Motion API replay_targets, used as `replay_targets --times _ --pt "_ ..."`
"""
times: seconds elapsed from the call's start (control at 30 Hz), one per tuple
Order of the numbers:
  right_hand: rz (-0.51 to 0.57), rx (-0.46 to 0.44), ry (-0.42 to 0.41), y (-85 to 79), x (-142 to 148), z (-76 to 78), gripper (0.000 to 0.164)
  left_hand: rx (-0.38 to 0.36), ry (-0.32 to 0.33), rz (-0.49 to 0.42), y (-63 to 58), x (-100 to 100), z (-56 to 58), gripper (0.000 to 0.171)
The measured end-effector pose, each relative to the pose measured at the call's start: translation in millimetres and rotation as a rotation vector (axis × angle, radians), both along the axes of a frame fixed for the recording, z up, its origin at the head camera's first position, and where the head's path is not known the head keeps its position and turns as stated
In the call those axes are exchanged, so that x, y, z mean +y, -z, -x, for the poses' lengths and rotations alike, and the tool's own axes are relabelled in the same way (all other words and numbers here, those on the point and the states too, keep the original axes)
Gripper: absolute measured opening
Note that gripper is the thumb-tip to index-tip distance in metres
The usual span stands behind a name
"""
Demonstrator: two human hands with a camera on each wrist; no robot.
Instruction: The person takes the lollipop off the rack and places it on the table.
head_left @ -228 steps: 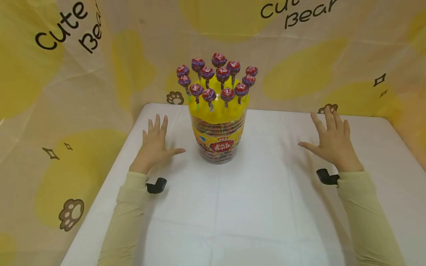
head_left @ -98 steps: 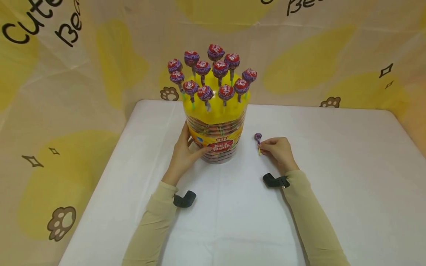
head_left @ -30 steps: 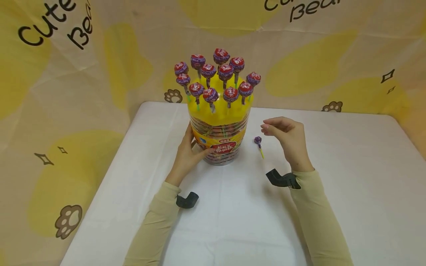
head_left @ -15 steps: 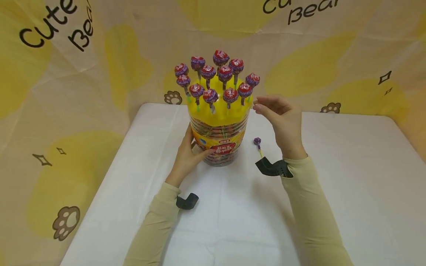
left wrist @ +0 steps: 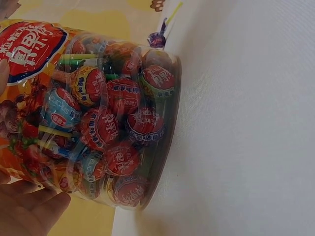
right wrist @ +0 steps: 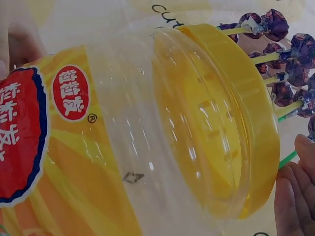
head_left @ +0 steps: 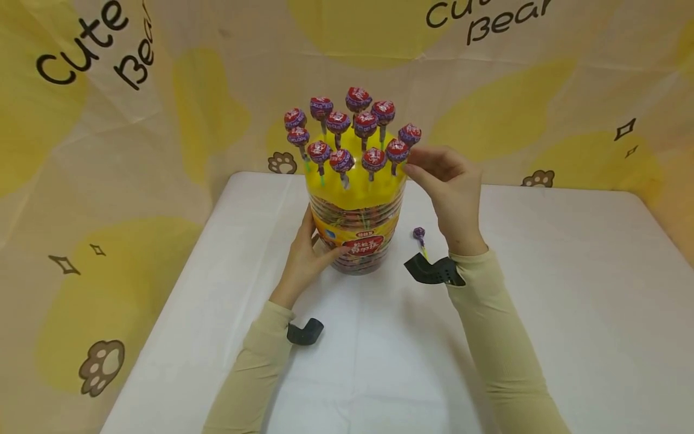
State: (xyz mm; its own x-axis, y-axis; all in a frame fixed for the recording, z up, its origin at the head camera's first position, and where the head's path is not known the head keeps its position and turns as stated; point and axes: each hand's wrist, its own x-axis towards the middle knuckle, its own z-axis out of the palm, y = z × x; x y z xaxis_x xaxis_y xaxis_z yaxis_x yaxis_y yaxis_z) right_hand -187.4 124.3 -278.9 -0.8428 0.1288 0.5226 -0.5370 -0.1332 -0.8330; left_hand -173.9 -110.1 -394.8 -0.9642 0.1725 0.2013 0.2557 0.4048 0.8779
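A clear plastic candy jar (head_left: 355,208) with a yellow lid (head_left: 355,181) stands upright on the table, several lollipops (head_left: 374,159) sticking up from the lid. My left hand (head_left: 303,259) holds its lower left side, thumb across the label. At the lid's right edge, my right hand (head_left: 452,190) has thumb and fingertips on the green stick (right wrist: 288,159) of a lollipop. That lollipop's head is partly cut off in the right wrist view. On the table right of the jar lies a loose purple lollipop (head_left: 418,232) with a yellow stick.
Wrapped candies (left wrist: 101,128) fill the lower jar in the left wrist view. The table (head_left: 569,301) is covered in white, with a yellow patterned cloth (head_left: 504,108) hanging behind it and to the left. Black wrist cameras (head_left: 431,269) sit on both wrists.
Both hands were apart from the jar at first. The left took hold of it; the right set a lollipop on the table, let go, then rose leftward to the lid's right edge.
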Motion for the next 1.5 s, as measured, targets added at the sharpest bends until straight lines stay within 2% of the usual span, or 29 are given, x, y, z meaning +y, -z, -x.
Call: replay_targets --times 0.43,0.77,0.9,1.0,1.1,1.23,1.37,1.5 --pt "0.001 -0.015 0.036 -3.9 -6.3 3.4 0.01 0.007 0.0 0.006 0.4 0.4 0.7 0.103" --pt "0.025 0.05 0.076 -12.9 -5.0 2.7 0.01 0.011 0.015 0.0 0.0 0.9 0.6 0.102" --pt "0.02 0.094 0.075 -15.5 -0.7 0.2 0.01 0.007 0.008 -0.002 -0.6 0.9 0.4 0.102" --pt "0.032 0.093 0.065 -13.7 4.7 -2.1 0.011 0.0 0.002 -0.008 -0.8 0.9 -0.6 0.102" --pt "0.056 0.063 0.054 -8.6 10.2 -3.6 0.01 -0.005 0.004 -0.013 -0.6 -0.1 -1.9 0.103" --pt "0.1 -0.023 0.024 0.3 18.8 -5.7 0.007 -0.003 0.006 -0.013 -0.2 -1.1 -2.9 0.104" --pt "0.1 -0.114 0.005 10.0 26.3 -8.3 0.007 0.002 0.005 -0.016 -0.1 -1.5 -3.0 0.104" --pt "0.091 -0.157 0.008 20.1 32.7 -9.2 0.007 0.004 0.003 -0.012 1.2 -0.8 -1.6 0.103"
